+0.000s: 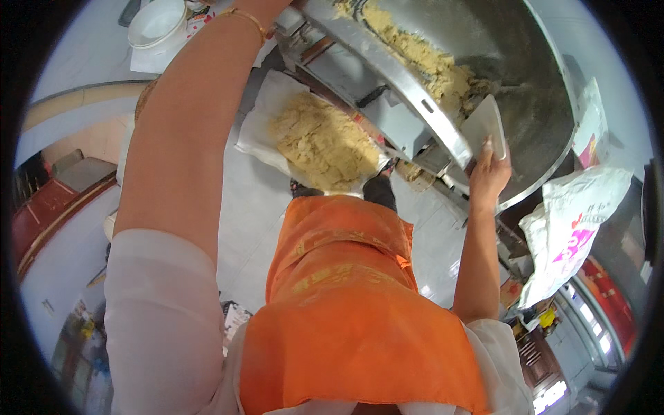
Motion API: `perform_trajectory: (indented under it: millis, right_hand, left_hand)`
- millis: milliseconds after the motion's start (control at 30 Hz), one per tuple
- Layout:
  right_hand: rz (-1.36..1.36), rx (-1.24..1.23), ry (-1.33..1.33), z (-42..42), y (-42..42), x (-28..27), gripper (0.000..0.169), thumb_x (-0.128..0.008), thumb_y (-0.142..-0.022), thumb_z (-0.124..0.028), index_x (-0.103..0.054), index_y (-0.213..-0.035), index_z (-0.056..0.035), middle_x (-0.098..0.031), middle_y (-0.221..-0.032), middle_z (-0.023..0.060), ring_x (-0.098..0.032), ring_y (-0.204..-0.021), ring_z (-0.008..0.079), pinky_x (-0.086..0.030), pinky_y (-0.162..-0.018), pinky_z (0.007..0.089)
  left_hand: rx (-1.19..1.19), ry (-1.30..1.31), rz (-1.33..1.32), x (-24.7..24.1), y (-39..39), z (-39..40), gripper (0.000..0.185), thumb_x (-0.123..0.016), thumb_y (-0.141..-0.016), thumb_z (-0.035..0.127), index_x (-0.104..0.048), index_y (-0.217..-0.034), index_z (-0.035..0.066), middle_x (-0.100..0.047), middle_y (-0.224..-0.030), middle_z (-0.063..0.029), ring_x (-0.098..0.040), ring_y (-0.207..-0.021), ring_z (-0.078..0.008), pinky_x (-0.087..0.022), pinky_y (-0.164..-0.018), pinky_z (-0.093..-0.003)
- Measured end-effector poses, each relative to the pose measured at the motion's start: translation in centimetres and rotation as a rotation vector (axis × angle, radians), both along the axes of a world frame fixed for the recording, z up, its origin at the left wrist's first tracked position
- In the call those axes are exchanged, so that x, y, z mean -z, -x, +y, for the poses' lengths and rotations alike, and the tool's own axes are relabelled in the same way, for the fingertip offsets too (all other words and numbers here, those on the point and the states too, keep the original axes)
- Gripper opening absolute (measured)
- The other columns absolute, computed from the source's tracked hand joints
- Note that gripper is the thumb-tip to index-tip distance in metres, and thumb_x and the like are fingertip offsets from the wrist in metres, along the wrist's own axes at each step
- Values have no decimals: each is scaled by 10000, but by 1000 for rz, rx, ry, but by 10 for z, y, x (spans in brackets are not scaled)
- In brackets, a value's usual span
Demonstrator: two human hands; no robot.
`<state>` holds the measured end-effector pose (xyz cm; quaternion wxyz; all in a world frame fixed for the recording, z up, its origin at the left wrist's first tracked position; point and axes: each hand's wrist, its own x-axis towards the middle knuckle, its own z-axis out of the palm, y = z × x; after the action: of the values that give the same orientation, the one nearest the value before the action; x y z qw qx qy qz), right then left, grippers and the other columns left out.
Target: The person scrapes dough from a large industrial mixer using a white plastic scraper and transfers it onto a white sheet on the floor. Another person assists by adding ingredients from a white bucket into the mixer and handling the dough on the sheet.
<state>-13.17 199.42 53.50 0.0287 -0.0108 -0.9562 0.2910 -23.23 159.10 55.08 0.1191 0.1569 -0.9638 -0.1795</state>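
Note:
My right hand point(490, 179) grips a white flat scraper point(486, 124) at the near rim of a large steel bowl point(524, 46). A yellow crumbly dough-like mass point(436, 67) lies along the bowl's near side, just beyond the scraper. My left arm reaches up past the picture's top edge; only the forearm and the braceleted wrist show, and the hand is out of view. Below the bowl, by my feet, a white plastic sheet or bag point(259, 124) holds a broad heap of similar yellow mass point(327, 142).
A metal frame point(358, 72) supports the bowl's near side. White printed sacks point(576, 228) stand right of the bowl. White round tubs point(155, 26) sit at upper left. Grey tiled floor point(249, 223) shows around my legs and orange apron point(353, 321).

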Motion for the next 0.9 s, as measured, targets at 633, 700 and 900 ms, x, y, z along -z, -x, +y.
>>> perform_trajectory:
  millis: [633,700,900]
  right_hand:
    - [185,187,-193,-15,-9,-5,257,-476,-893,-292,-609,-977,-89,-617,-908,144,-585,-826,359,-455,-703,416]
    - [183,184,-170,-17,-8,-4,256,-473,-893,-294,-608,-976,-92,-616,-901,140,-582,-825,359,-452,-704,418]
    - [206,278,-171,-22,-9,-10,248,-470,-892,-288,-599,-994,-103,-607,-940,120,-574,-840,347,-450,-713,409]
  left_hand:
    - [81,58,61,7,-13,-3,433,-469,-872,383,-513,-1060,-5,-618,-873,-229,-593,-835,-386,-463,-751,-444]
    - [85,136,95,22,-6,-15,427,-470,-871,383,-517,-1050,-2,-619,-871,-228,-594,-834,-387,-462,-756,-446]
    - [136,125,102,31,10,-26,487,-501,-852,420,-494,-1103,3,-615,-921,-234,-591,-859,-384,-468,-750,-451]
